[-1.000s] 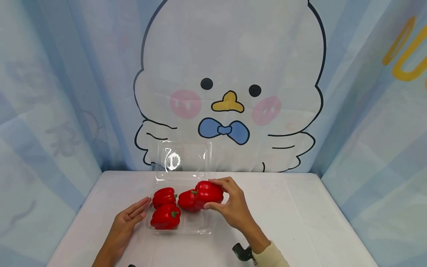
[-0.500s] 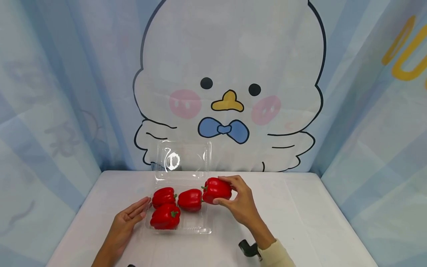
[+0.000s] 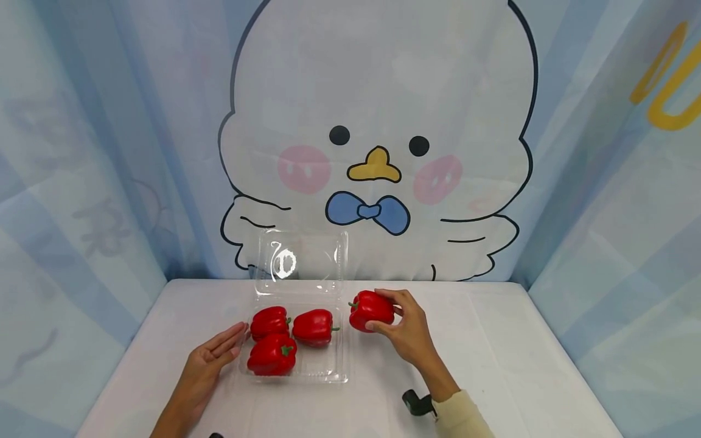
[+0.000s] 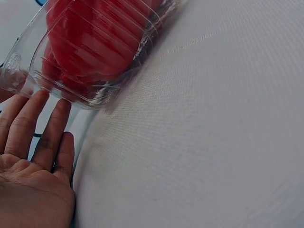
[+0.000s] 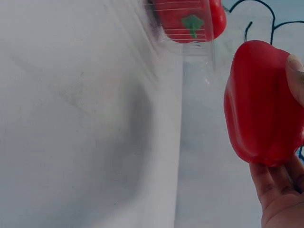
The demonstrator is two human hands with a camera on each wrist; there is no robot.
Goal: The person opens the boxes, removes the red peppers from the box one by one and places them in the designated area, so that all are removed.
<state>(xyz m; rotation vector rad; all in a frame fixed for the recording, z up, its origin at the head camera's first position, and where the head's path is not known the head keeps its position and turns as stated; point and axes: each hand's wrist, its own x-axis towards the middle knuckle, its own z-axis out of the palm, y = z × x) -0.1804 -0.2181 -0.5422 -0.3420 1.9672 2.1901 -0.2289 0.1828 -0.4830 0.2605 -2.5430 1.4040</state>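
A red bell pepper is held in my right hand, thumb on the near side and fingers on the far side. It hangs just right of a clear plastic clamshell box, apart from it. Inside the box lie three more red peppers: one at the back left, one at the front left and one toward the right. With straight fingers my left hand touches the box's left wall; the left wrist view shows its fingertips at the clear plastic.
The box's clear lid stands raised at the back. Behind the white table hangs a curtain with a cartoon bird. A black camera mount sits at my right wrist.
My right hand has carried its pepper rightward, from over the box's right pepper to outside the box. The left hand and the other peppers stay in place.
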